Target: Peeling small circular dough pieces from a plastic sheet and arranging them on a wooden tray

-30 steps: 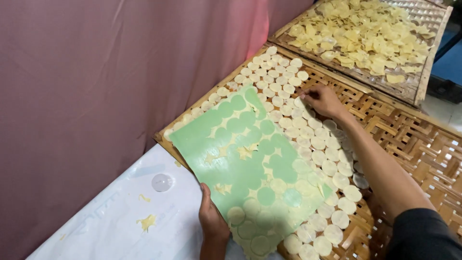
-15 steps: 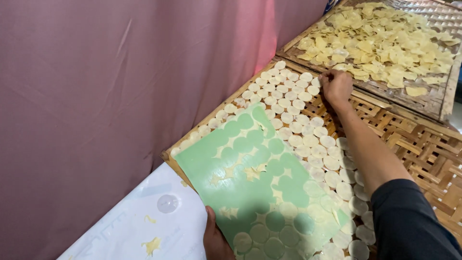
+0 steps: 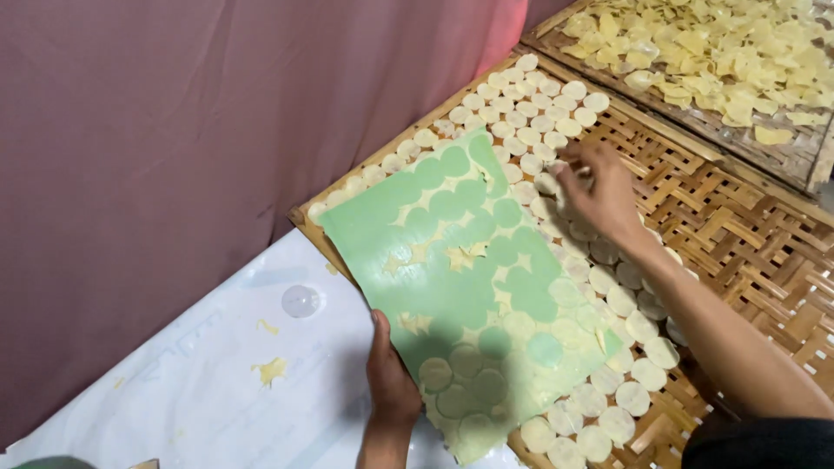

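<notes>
My left hand [image 3: 393, 379] grips the near edge of a green sheet [image 3: 452, 260] that carries thin pale dough rounds and scraps. The sheet lies tilted over a woven bamboo tray [image 3: 738, 234]. Rows of pale dough discs [image 3: 530, 108] cover the tray's left part. My right hand [image 3: 599, 193] reaches across the tray, fingers pinched around one disc at the right edge of the rows, just past the sheet's far corner.
A second bamboo tray [image 3: 808, 169] at the top right holds a heap of yellowish dried chips [image 3: 721, 43]. A white plastic-covered surface [image 3: 200, 391] with dough crumbs lies at lower left. A pink cloth wall [image 3: 174, 130] closes the left side.
My right hand has drawn back from the far discs toward the middle of the tray. The view has shifted closer, and my left hand still holds the green sheet.
</notes>
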